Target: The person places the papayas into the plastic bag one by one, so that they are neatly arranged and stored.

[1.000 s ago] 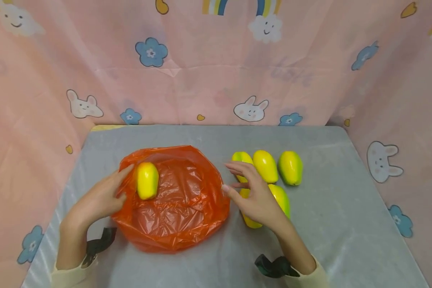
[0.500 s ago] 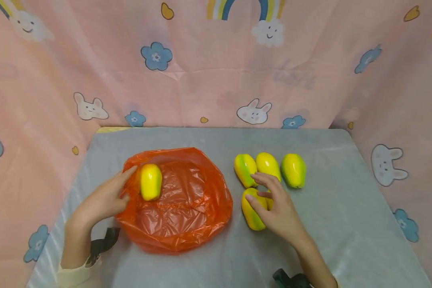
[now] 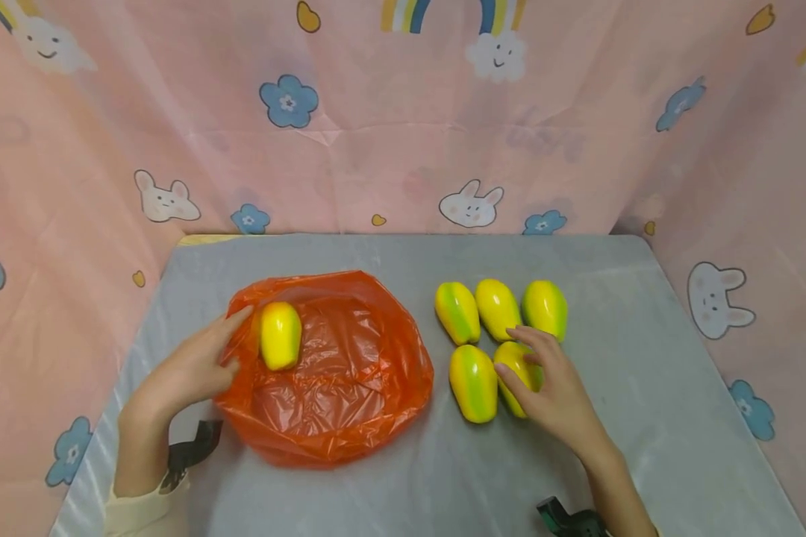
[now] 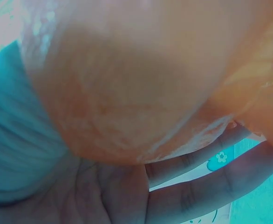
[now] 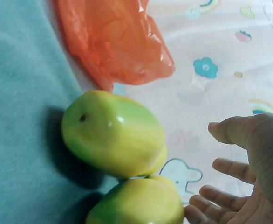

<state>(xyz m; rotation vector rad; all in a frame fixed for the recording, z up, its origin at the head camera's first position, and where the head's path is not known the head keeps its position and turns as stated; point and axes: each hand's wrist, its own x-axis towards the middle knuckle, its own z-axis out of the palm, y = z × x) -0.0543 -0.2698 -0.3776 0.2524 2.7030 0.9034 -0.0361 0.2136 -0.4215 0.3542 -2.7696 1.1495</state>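
A red plastic bag (image 3: 349, 440) lies spread with its mouth up on the grey-covered table. One glossy yellow-green fruit, papaya-like in shape (image 3: 280, 335), is inside at its left. My left hand (image 3: 198, 365) touches the bag's left rim, index finger stretched along it; in the left wrist view the bag (image 4: 122, 102) bulges before the palm and partly hides the fingers. My right hand (image 3: 554, 380) hovers with spread, slightly bent fingers over the front right fruit (image 3: 513, 365), partly covering it. In the right wrist view its fingers (image 5: 234, 170) stand apart from the fruits.
Several more such fruits lie right of the bag in two rows, among them the front left one (image 3: 473, 384) and the back right one (image 3: 545, 306). A pink patterned cloth (image 3: 376, 149) hangs behind the grey tabletop (image 3: 645, 358) and along both sides.
My right hand has moved right from the bag's right rim, across the front left fruit, to the front right one. My left hand stays at the bag's left rim.
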